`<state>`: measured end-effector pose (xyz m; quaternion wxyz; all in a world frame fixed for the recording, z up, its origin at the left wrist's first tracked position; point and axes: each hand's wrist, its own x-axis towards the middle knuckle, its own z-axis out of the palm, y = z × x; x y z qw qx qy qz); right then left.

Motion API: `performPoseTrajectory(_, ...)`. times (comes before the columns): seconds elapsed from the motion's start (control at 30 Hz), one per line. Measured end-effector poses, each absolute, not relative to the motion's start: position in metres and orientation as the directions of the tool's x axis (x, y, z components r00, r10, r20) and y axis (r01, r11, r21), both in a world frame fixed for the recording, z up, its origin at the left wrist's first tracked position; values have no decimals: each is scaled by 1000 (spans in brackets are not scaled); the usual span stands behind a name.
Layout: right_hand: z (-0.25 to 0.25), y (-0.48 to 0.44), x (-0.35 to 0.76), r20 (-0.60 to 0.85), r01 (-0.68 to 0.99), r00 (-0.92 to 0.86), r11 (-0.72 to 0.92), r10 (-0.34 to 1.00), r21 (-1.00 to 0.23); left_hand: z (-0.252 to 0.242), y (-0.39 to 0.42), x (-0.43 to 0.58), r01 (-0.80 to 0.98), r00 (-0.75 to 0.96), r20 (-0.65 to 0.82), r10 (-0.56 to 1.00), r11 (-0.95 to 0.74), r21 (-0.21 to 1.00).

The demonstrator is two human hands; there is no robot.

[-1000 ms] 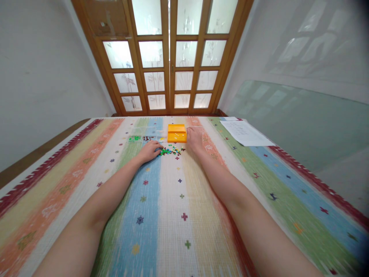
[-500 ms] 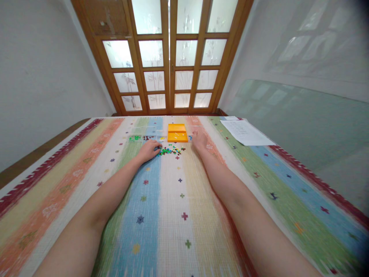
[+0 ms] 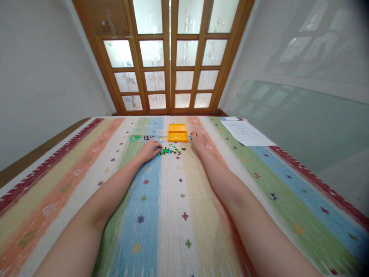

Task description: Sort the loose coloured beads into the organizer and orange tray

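Observation:
Small colourful pieces lie in a loose pile on the striped tablecloth. My left hand rests at the pile's left edge, palm down, fingers loosely curved with a gap at the fingertips; some pieces there are partly hidden. Behind the pile stands an open orange box with a few pale pieces inside. To its right, my right hand hovers with fingers bent together over small blue pieces. Whatever those fingers hold is too small to see.
Clear trays left of the box hold green pieces, dark red pieces and yellow pieces. A written paper sheet lies at the table's back right. Beyond the table are wood-framed glass doors.
My right hand's fingers have tilted slightly and spread a little to the left, beside the orange box. My left hand stays almost where it was by the pile.

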<state>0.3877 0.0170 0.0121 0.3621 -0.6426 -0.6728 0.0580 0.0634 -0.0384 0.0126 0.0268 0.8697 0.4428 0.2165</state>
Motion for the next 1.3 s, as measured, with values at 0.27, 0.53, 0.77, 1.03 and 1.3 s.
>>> performPoseTrajectory(0.27,15,14,375,415,749,95,210,905,-628,12,-36,60,752,519,349,780,-611,248)
performPoseTrajectory(0.53,3,25,373,464,766,46,267,885,-584,10,-34,57,753,498,362,788,-600,272)
performPoseTrajectory(0.77,-4,28,371,513,751,27,322,858,-577,9,-34,57,752,492,366,790,-598,277)
performPoseTrajectory(1.03,1,22,368,504,749,7,329,864,-575,13,-35,59,808,310,430,848,-474,351)
performPoseTrajectory(1.3,10,13,365,469,757,8,301,883,-580,15,-27,41,807,8,456,890,-275,522)
